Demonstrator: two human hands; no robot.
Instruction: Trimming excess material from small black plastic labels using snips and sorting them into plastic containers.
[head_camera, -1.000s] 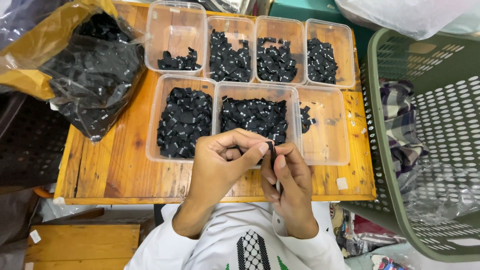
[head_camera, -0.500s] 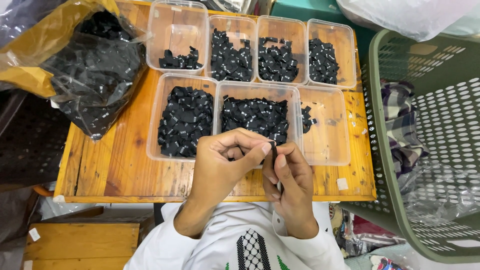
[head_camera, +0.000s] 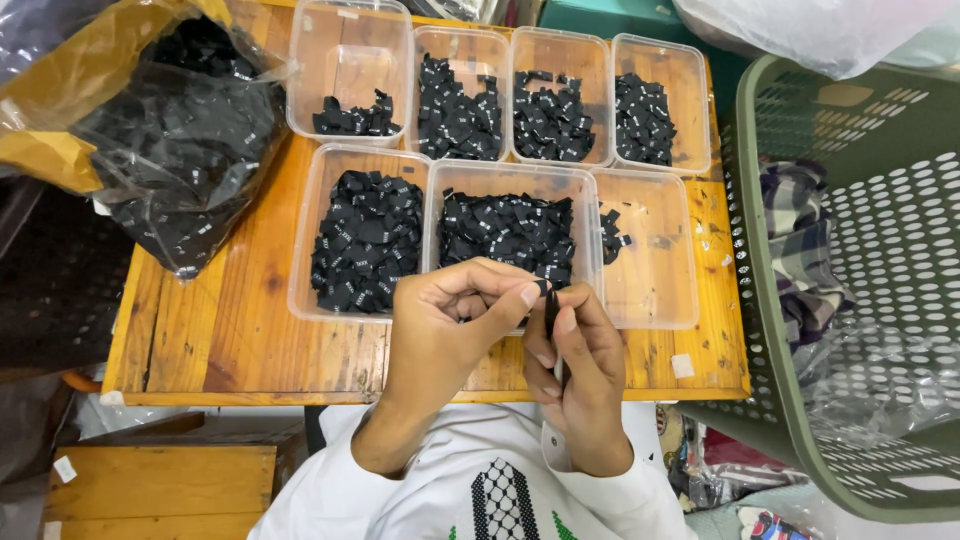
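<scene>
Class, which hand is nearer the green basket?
Right. The right hand lies closer to the green basket; the left hand sits beyond it, farther away.

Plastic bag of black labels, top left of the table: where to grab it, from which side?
Judging by its pose, grip the plastic bag at the gathered yellow-brown film on its left end, coming from the table's left edge. The bulging lower right holds loose labels and lies close against the tubs.

Single head camera, looking straight down, close over wooden table and hands.
</scene>
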